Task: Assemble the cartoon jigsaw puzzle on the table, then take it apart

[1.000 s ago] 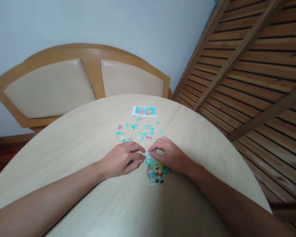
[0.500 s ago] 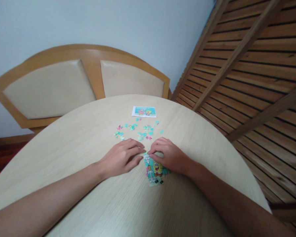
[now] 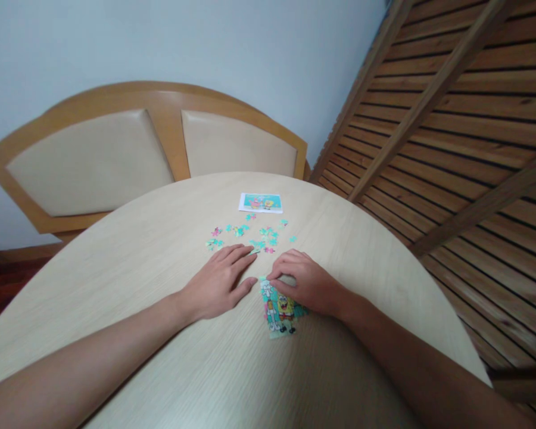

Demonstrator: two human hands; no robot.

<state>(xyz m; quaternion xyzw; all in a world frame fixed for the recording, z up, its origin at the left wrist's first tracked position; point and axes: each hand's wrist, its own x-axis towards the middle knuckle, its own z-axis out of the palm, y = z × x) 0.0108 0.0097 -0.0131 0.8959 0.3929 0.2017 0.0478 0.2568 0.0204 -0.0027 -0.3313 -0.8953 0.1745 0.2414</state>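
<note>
Forward goes our left hand (image 3: 218,281), grip spread beside the loose pieces (image 3: 268,233) | right hand (image 3: 310,281) at far edge of our part-built puzzle (image 3: 286,311), whether gripping we cannot tell | step: likely joining; next probably needs piece-choosing

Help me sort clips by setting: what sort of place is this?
Probably a room in a home, perhaps a bedroom: a padded wooden headboard-like panel stands by the wall, slatted woodwork fills the right side, and a partly assembled jigsaw puzzle lies on the table.
</note>
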